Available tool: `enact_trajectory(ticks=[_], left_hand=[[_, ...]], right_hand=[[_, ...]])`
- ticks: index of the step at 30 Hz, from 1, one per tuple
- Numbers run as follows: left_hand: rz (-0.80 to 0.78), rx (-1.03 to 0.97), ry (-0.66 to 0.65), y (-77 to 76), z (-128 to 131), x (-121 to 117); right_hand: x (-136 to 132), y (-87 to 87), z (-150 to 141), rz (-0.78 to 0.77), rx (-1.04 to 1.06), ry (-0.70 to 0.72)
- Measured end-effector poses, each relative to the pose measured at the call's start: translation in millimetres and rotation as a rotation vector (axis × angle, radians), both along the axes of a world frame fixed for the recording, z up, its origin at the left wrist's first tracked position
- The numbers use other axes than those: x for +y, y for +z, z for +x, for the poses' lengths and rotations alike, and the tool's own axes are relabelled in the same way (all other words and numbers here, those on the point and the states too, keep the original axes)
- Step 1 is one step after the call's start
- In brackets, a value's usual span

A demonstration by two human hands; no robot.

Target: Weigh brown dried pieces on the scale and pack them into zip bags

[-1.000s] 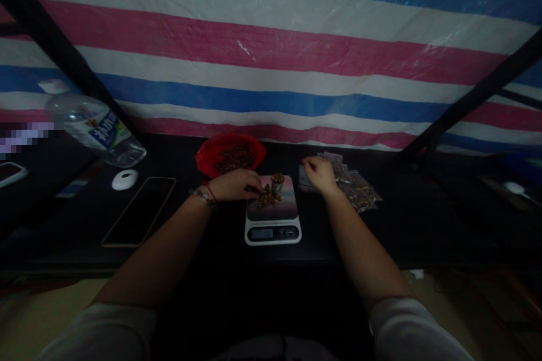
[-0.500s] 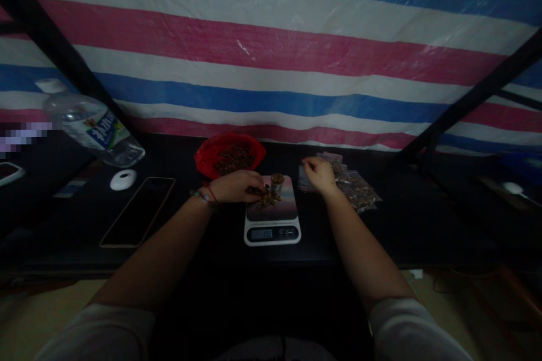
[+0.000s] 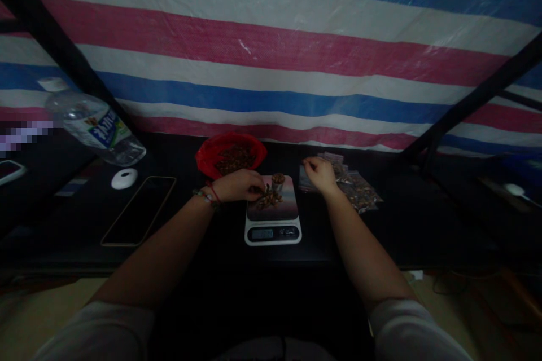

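The left hand and right hand reach forward, apart, both curled.

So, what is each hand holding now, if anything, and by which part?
It cannot be told: the left hand is at brown pieces on the scale, the right hand beside bags.

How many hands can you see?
2. The left hand is at the brown pieces on the scale; the right hand is beside the filled plastic bags. No other hands show.
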State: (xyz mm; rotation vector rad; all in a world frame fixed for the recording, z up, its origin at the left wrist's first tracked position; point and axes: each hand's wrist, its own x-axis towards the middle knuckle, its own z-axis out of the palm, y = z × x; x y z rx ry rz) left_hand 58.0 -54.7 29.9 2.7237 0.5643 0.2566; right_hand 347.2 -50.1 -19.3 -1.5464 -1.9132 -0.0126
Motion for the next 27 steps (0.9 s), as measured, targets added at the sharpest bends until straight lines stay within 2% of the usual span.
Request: enact_trajectory(ticks=[7, 10, 15, 18, 22, 27], left_hand=[[-0.013, -0.029, -0.014, -3.5, 1, 1], [-0.026, -0.076, 0.010, 0.1, -1, 1], [0.027, -0.185, 0.187, 14.3, -23, 9], [0.063, -0.227, 0.308, 16.4, -42, 20], [0.117, -0.242, 0.432, 6.4, -61, 36], [0.153, -0.204, 0.553, -14.0, -71, 53]], right_hand=[[-1, 0.9, -1, 0.001, -0.006, -0.015], [-2, 1.4, -1, -0.011, -0.006, -0.020], [-2, 1.8, -1, -0.030, 0.007, -0.018], [-1, 1.3, -1, -0.033, 0.004, -0.025], [-1, 1.3, -1, -0.041, -0.004, -0.021], [-2, 2.0, -1, -0.033, -0.007, -0.016]])
